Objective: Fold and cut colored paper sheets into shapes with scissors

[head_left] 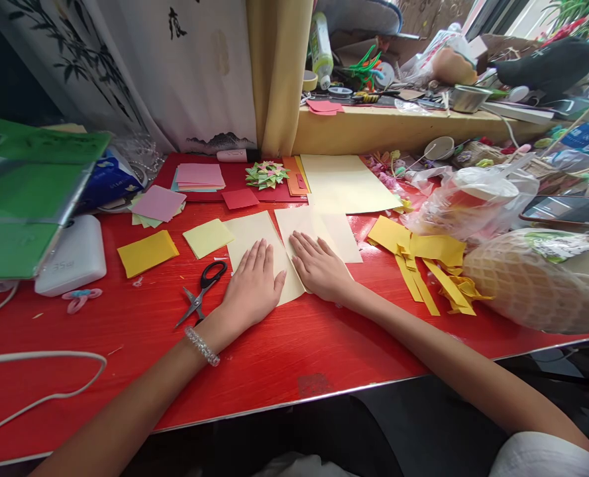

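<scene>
My left hand (255,281) lies flat, fingers together and stretched out, on a cream sheet of paper (290,289) on the red table. Beside it, my right hand (322,268) rests palm down on a second cream sheet (346,240), its fingers extended. The two sheets lie close together with their near ends between my hands. Black-handled scissors (203,288) lie partly opened left of my left wrist, one handle loop hidden by it. Near them are a pale yellow paper square (208,238) and a deeper yellow paper piece (148,253). A larger cream sheet (346,182) lies behind.
Yellow paper strips (426,265) lie at the right by a netted bundle (537,281) and plastic bags (478,192). Pink paper squares (201,176) and a folded green paper ornament (267,174) are at the back. A white power bank (73,257) and cable (50,356) lie left.
</scene>
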The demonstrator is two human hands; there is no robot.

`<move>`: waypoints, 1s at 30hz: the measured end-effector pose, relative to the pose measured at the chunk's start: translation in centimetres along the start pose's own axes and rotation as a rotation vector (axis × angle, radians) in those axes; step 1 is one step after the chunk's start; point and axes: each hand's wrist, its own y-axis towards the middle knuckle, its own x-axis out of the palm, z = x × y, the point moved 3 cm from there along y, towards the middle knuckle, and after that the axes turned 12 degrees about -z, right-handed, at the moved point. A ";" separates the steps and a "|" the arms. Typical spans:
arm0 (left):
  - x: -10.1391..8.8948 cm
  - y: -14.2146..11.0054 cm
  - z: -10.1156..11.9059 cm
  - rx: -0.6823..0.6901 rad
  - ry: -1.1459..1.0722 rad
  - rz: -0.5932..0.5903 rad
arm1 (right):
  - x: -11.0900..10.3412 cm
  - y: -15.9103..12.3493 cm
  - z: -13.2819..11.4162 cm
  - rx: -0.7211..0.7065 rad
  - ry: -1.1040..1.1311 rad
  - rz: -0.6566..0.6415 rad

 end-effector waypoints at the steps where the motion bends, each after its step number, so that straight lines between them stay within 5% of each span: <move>1: 0.0 -0.1 0.1 -0.005 0.004 -0.001 | 0.0 0.0 0.0 0.000 -0.001 0.001; 8: 0.1 0.0 0.0 -0.017 0.013 -0.008 | 0.3 0.1 0.1 -0.015 0.020 0.017; 13: -0.2 1.1 -2.1 0.129 0.012 -0.027 | -0.2 0.4 1.1 -0.051 0.126 0.096; 19: -1.5 1.4 -2.7 0.160 0.048 0.152 | -1.0 0.4 0.2 -0.134 0.132 0.154; 25: 0.3 1.5 -2.4 0.097 -0.040 -0.034 | 0.4 1.1 -0.7 -0.129 0.046 0.062; 30: 0.5 1.4 -2.2 0.049 -0.031 -0.057 | 0.3 0.9 -0.8 -0.074 0.017 0.045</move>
